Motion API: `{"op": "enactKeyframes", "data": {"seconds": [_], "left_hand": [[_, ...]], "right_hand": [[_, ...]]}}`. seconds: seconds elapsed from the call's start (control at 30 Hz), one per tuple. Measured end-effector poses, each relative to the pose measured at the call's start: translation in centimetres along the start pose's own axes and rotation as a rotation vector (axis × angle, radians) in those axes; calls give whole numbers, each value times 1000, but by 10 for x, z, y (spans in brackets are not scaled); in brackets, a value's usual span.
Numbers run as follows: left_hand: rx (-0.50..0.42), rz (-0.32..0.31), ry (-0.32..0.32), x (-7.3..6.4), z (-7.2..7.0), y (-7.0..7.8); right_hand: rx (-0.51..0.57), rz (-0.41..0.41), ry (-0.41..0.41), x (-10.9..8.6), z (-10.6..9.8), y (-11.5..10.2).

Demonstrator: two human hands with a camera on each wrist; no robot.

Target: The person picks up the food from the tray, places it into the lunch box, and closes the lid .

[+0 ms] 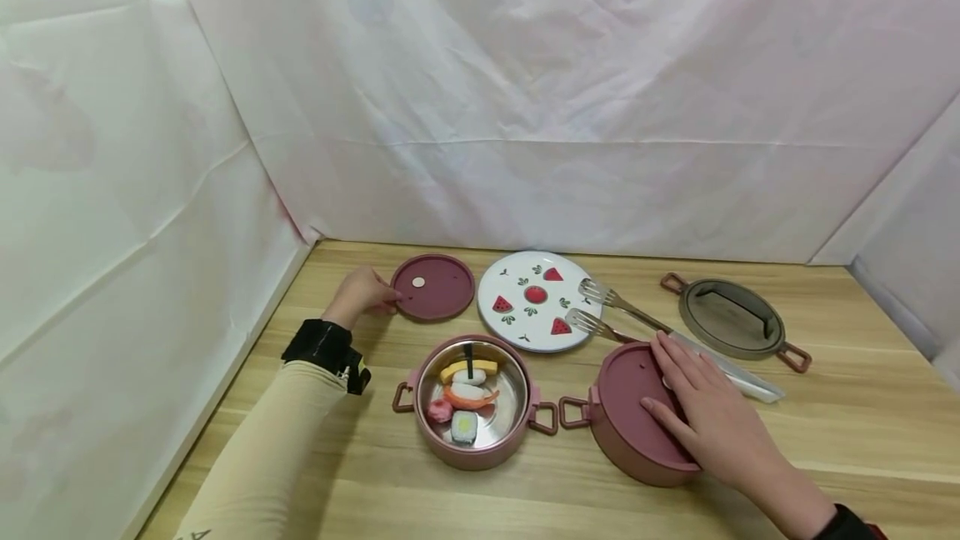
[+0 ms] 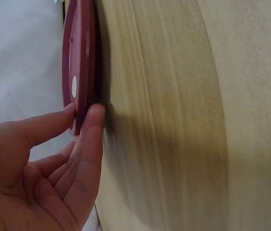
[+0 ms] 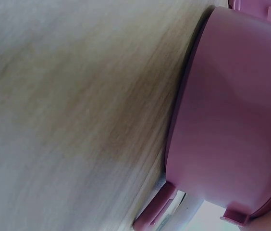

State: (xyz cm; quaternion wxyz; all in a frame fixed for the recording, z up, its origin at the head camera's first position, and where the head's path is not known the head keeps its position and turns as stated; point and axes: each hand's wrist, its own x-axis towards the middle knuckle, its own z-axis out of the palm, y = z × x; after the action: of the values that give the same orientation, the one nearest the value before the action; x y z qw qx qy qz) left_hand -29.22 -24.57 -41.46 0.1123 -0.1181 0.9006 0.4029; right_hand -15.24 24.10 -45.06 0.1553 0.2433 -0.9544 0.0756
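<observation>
At the back left, my left hand (image 1: 363,294) pinches the near-left edge of a round maroon lid (image 1: 442,294) between thumb and fingertips. The left wrist view has this lid (image 2: 80,53) edge-on, low over the wood. My right hand (image 1: 708,415) rests flat, fingers extended, on the lid of a maroon pot (image 1: 641,452). Only the side wall of that pot (image 3: 231,106) and its handles show in the right wrist view. Between the hands stands an uncovered maroon pot (image 1: 480,458) with a metal inside. Toy sushi pieces (image 1: 467,390) lie in it.
A white plate with strawberry and watermelon prints (image 1: 517,273) lies behind the uncovered pot. Two forks (image 1: 626,307) overlap its right edge, their handles running toward the right hand. Farther right is a dark lid with two handles (image 1: 731,327). White cloth (image 1: 562,107) closes off the back.
</observation>
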Motion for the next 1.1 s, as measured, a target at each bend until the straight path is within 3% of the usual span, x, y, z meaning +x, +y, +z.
{"op": "enactKeyframes", "data": {"seconds": [0.17,0.3,0.43,0.6,0.77,0.97,1.1], "left_hand": [[-135,-31,-50,2,-2,-8],[-115,-22,-55,-1,-9,-7],[-73,18,-88,-9,-21,3],[-39,107,-122,-34,-33,23],[44,208,-138,-61,-35,34],[114,290,-202,-88,-24,39],[160,326,-207,-102,-12,41]], "right_hand": [[6,-2,0,1,0,-1],[14,-2,-2,1,0,-1],[18,0,0,1,-1,-1],[19,-2,4,0,-1,1],[20,-5,9,0,0,1],[23,-9,7,0,1,1],[26,-9,5,1,0,0]]}}
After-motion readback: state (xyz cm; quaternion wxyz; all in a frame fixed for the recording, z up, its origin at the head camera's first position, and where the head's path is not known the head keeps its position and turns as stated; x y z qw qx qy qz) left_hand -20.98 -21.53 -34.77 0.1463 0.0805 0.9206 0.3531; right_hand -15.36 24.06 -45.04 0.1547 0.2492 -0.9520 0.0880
